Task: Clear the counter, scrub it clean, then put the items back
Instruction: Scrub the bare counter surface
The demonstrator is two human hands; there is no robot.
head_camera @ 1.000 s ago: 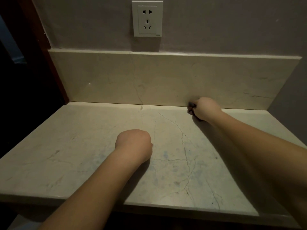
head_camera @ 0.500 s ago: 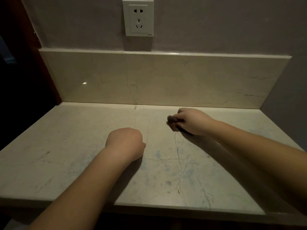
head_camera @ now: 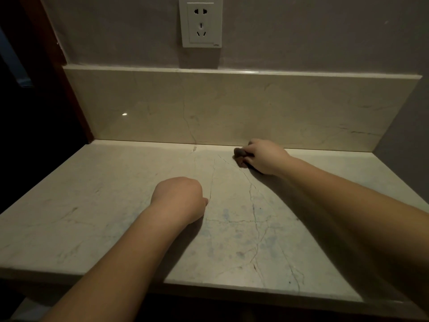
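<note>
Scrubber (head_camera: 239,152): small dark pad, only its tip visible past the right hand; exact type could not be told.
Scrubber position: on the table (head_camera: 92,205), at the rear edge just beside the backsplash (head_camera: 232,108), right of centre.
Handling estimate: judged light and soft, likely to compress under pressure; not fragile. Judged prone to slip out of the grip if wet.
Hold point: judged best taken across the top and sides, with the working face flat on the stone.
Right hand (head_camera: 264,156): arm reached forward and across, knuckles up, hand low on the surface.
Right fingers (head_camera: 243,162): curled round the scrubber and gripping it, pressed close together.
Left hand (head_camera: 180,198): resting on the table near the middle, forearm stretched forward from the front edge.
Left fingers: tucked under the hand in a loose fist; nothing was seen in them.
Table surface: pale cracked marble with faint bluish marks toward the front; no items stood on it.
Task stage: judged as the scrubbing step, items not yet returned.
Wall socket (head_camera: 200,22): above the backsplash, well apart from both hands.
</note>
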